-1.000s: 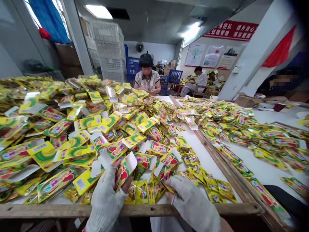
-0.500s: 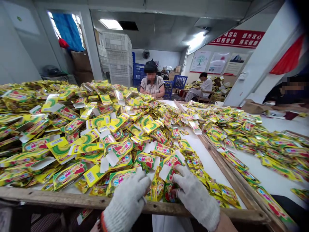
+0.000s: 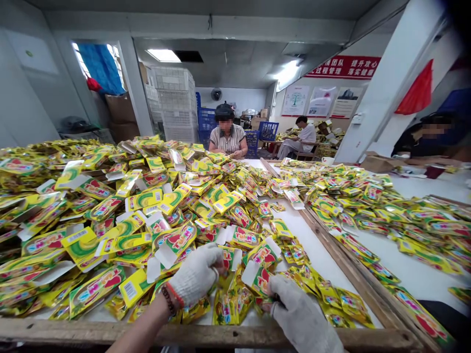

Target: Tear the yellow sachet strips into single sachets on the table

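My left hand, in a white knitted glove, reaches over the front of the heap. Its fingers are bent and closed beside a fruit-printed box; what they hold, if anything, is hidden. My gloved right hand has its thumb and fingers closed at the right end of a small yellow-green box, whose white flap stands open. Between the hands, shiny yellow sachets lie on the white tabletop. Another box with an open flap lies just beyond my right fingers.
A large heap of similar boxes covers the left. A wooden edge strip runs along the front, and a wooden divider at right separates another pile. A person sits opposite; others sit farther back and at right.
My left hand has moved forward over the boxes, baring the wrist and bracelet. My right hand has shifted slightly down and right. The view has tilted up a little.
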The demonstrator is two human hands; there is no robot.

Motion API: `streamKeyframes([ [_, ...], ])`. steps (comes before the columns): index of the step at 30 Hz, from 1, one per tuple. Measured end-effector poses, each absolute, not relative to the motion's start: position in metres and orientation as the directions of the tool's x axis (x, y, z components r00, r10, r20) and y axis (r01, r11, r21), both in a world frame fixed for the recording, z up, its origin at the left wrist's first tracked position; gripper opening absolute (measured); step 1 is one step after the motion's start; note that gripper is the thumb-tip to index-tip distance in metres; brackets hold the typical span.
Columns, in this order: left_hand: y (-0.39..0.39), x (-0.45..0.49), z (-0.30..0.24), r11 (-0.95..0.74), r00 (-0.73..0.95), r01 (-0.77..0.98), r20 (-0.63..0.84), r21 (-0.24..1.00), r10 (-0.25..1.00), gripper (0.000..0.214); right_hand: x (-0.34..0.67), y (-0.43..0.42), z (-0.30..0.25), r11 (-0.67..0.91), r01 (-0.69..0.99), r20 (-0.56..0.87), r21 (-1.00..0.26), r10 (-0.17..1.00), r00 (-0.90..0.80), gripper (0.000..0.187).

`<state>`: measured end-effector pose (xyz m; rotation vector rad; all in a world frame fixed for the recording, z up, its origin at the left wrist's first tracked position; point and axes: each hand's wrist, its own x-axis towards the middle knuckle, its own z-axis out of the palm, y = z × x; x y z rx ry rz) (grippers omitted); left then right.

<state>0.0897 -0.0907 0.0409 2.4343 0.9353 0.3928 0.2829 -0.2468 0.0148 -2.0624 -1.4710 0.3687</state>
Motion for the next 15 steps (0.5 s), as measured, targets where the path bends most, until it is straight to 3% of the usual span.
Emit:
streamKeyframes([
  [3, -0.096, 0.097, 0.042, -0.277, 0.534, 0.312, 0.073, 0.909, 0.843, 0.014, 0.280, -0.247, 0.006, -0.213, 0.264, -0.073, -0.941, 0.886, 0.457, 0.023],
  [5, -0.111, 0.103, 0.038, -0.056, 0.486, 0.105, -0.002, 0.993, 0.874, 0.024, 0.270, -0.242, 0.002, -0.130, -0.030, -0.128, -0.991, 0.870, 0.477, 0.038],
  [7, -0.128, 0.109, 0.029, 0.112, 0.484, -0.055, -0.071, 0.992, 0.872, 0.033, 0.256, -0.235, -0.001, -0.094, -0.182, -0.175, -0.979, 0.845, 0.505, 0.045],
  [10, -0.147, 0.112, 0.009, 0.259, 0.478, -0.157, -0.156, 0.953, 0.864, 0.044, 0.238, -0.225, -0.006, -0.068, -0.200, -0.170, -0.977, 0.814, 0.556, 0.047],
  [15, -0.159, 0.111, -0.018, 0.249, 0.395, -0.278, -0.126, 0.928, 0.910, 0.053, 0.227, -0.221, -0.015, -0.008, -0.096, -0.072, -0.995, 0.721, 0.689, 0.046],
])
